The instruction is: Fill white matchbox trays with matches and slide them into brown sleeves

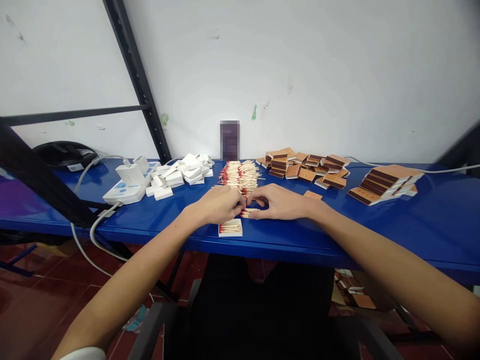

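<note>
So both hands were close together near the front edge of a blue table [393, 235]. The left hand [224, 204] had its fingers curled with thumb and index tips nearly meeting; couldn't tell if anything was pinched in there. The right hand [279, 201] was half curled, thumb against a small bunch of matches [246, 213], red heads toward the left hand. Contact for sure, but whether it was a proper grip I couldn't tell.

Just off the hands at 7 o'clock sat an open white tray [230, 235] with a layer of matches inside, heads to the left. Looked part-filled to me, though I couldn't judge the depth.

At 12 o'clock, right past the fingers, was the big heap of loose matches [240, 172]. Tons of those weren't in any tray, so I'd call it far from done.

At 10 o'clock was a jumble of white pieces [187, 170], probably more trays, no matches visible in them. At 2 o'clock, a messy pile of brown matchboxes [307, 167], with one lone box [312, 195] at 3. Further out, nearly 3 o'clock, a neater stack of boxes [390, 181]; no idea if any were filled. Power strip [127, 192] at 9.
</note>
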Available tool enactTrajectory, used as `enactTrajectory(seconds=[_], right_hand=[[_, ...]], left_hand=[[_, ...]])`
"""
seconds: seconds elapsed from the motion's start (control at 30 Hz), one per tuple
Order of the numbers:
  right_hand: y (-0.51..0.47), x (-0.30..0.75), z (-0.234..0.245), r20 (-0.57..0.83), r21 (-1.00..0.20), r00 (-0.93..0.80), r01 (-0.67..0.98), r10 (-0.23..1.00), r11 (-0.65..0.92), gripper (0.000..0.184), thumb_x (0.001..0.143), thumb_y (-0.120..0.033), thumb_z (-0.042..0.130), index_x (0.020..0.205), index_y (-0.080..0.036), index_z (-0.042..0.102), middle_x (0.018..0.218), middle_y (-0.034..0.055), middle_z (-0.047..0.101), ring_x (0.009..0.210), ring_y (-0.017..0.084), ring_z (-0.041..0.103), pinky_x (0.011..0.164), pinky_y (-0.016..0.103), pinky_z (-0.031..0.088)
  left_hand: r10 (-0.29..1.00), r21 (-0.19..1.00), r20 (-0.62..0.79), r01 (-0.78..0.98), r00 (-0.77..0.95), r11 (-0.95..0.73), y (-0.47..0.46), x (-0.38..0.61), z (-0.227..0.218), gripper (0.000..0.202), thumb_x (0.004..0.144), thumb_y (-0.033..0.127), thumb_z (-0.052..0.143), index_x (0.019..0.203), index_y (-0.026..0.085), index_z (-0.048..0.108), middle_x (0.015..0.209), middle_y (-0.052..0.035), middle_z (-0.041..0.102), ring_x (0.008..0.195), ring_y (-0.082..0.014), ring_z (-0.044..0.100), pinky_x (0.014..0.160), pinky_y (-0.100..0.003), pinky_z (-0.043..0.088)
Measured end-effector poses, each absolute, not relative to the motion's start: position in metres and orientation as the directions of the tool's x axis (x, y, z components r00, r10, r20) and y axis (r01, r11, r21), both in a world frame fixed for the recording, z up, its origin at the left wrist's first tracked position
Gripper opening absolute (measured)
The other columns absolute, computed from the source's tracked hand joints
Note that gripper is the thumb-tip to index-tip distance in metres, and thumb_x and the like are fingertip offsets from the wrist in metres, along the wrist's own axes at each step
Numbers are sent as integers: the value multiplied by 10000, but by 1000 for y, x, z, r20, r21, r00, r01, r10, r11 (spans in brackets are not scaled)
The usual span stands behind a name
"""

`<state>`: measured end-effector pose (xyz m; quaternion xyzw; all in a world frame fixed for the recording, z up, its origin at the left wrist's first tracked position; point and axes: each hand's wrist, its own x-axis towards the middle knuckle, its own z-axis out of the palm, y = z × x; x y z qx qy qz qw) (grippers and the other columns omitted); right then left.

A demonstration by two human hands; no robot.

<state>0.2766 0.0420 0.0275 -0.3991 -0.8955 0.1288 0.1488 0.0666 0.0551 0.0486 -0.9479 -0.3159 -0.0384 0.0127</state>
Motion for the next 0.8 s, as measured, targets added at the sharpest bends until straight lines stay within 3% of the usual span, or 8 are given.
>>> enactTrajectory(seconds=[0.17,0.37,0.6,0.8], right_hand=[[43,276,28,129,-362,-657,666,743,652,324,833,-492,614,888,-174,649,782,14,599,664,142,511,604,256,341],[43,271,40,29,-370,-680,674,733,640,262,801,-434,631,861,-180,653,854,38,645,730,159,559,633,257,389],[49,259,53,-157,-228,-607,790,779,570,247,666,-357,684,836,-190,618,762,20,652,667,166,562,562,261,358],[54,253,52,-151,-162,-609,792,778,589,261,652,-394,677,802,-191,612,735,17,646,639,164,539,547,273,328]], left_hand=[[620,145,166,602,767,-785,44,43,52,325,909,189,439,1070,227,719,697,-2,679,631,-162,578,618,-267,368],[698,280,236,640,676,-715,19,9,38,347,999,397,402,1096,225,687,933,-21,712,821,-184,630,732,-281,421],[749,276,248,696,614,-663,10,5,25,411,921,556,514,1125,232,665,901,-14,653,766,-180,588,701,-309,412],[728,281,248,671,640,-686,9,6,15,582,786,659,633,1186,236,641,939,-29,632,872,-224,614,796,-347,446]])
